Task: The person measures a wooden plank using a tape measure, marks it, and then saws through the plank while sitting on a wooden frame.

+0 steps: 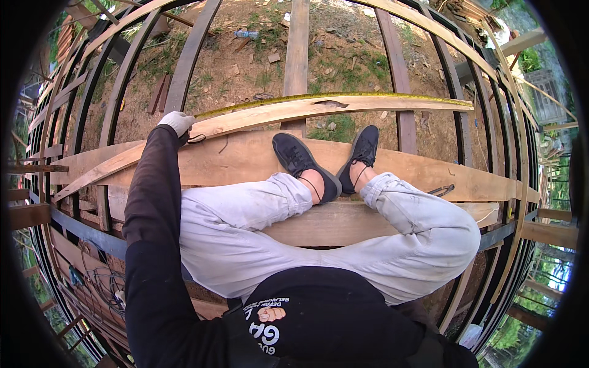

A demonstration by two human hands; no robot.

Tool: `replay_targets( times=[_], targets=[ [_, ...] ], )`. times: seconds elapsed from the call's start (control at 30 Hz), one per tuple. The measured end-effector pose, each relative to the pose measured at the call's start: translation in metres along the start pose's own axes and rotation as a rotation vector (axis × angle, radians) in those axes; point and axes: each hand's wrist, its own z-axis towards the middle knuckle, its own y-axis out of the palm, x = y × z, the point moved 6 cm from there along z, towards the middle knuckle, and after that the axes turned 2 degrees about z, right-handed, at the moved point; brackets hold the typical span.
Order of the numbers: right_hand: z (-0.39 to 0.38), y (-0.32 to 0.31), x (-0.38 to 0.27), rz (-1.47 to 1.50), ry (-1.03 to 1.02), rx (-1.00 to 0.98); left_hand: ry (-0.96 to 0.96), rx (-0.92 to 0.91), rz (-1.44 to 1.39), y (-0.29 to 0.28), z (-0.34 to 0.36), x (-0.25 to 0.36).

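Note:
My left hand, in a pale glove, reaches forward to the left part of a long narrow plank. Its fingers are closed around a tape measure, whose case is mostly hidden by the glove. A small dark loop hangs beside the fingers. The yellow tape blade runs out rightward from the hand along the plank's far edge, ending near the plank's right end. A dark knot hole marks the plank. My right hand is out of view.
I sit on wide boards laid across dark beams, with open gaps down to the littered ground. A dark plier-like tool lies near my right knee. Coiled cable is at lower left, and a plastic bottle lies below.

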Motion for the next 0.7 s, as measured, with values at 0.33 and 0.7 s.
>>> replay_targets(
  times=[0.33,0.7],
  targets=[
    [0.030,-0.044,0.034,0.008,0.009,0.040,-0.066,0.020,0.037,0.019,0.007,-0.009],
    [0.056,-0.105,-0.349,-0.403,-1.229,-0.039,-0.090,0.373,0.018,-0.048,-0.018,0.010]
  ],
)
